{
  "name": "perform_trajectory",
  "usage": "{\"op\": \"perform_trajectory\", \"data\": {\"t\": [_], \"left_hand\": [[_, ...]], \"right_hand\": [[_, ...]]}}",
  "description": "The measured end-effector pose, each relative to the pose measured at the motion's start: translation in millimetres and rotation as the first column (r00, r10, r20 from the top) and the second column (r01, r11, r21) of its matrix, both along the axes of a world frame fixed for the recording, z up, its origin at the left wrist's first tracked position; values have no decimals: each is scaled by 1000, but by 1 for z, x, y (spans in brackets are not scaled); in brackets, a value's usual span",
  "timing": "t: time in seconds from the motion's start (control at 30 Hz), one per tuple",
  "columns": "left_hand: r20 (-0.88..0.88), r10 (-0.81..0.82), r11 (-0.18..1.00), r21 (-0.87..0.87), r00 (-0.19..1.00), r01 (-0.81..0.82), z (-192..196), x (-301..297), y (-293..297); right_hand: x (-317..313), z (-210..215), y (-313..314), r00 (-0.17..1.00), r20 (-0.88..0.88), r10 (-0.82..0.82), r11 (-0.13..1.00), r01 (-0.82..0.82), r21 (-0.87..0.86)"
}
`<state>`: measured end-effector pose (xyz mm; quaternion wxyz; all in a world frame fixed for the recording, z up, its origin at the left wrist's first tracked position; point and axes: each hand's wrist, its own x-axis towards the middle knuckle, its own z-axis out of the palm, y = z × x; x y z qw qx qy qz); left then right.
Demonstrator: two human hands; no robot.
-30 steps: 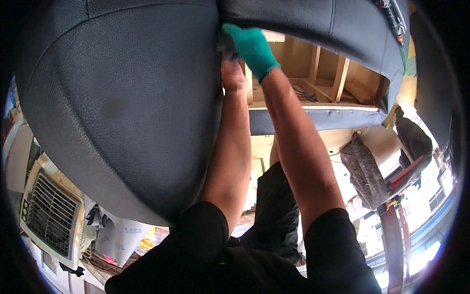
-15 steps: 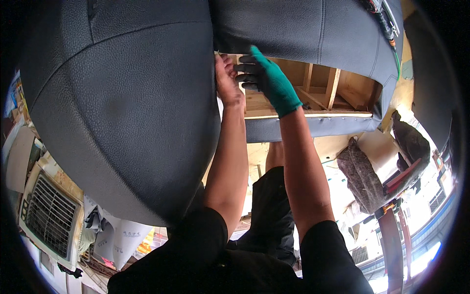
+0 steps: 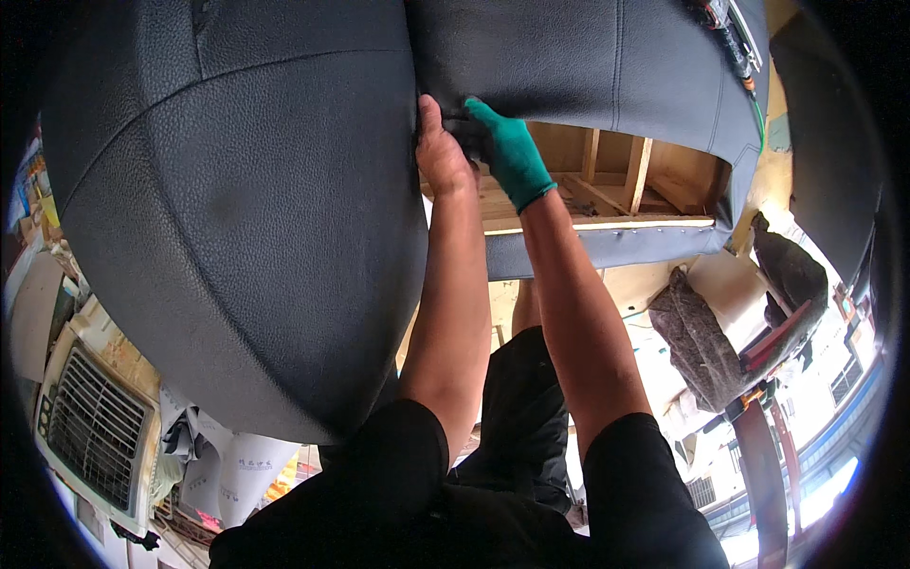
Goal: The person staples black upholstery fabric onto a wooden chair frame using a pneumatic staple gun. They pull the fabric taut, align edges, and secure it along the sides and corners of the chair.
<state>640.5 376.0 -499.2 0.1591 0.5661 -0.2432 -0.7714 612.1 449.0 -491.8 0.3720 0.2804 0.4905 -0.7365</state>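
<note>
A black leather cover (image 3: 531, 66) stretches over a sofa's wooden frame (image 3: 638, 175), whose inside shows through an opening under the cover's loose edge. My bare left hand (image 3: 444, 159) is closed on that edge at its left end, thumb on top and fingers mostly hidden, right against a bulging black leather section (image 3: 275, 209). Beside it, my right hand (image 3: 507, 152), in a green glove with dark fingers, also grips the edge, its thumb lying on the leather. The dark glove fingers blend into the cover, so their exact hold is partly hidden.
An air tool (image 3: 730, 38) with a green hose lies on the cover at upper right. A leather-covered rail (image 3: 597, 254) runs below the opening. Dark grey cloth (image 3: 697, 332) hangs at right. A grilled, off-white appliance (image 3: 95, 427) stands at lower left.
Both hands have closed in on the cover's left edge; my right hand moved left, beside the left one. The cover's edge there now sits lower over the opening. The view has shifted slightly.
</note>
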Motion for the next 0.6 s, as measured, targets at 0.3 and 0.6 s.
{"op": "perform_trajectory", "data": {"t": [0.3, 0.6], "left_hand": [[196, -163, 928, -301, 967, 218, -28, 14, 2], [-28, -272, 907, -343, 962, 246, -25, 5, -16]], "right_hand": [[20, -8, -2, 985, -133, 110, 957, -69, 282], [24, -13, -6, 974, -203, 100, 961, -41, 273]]}}
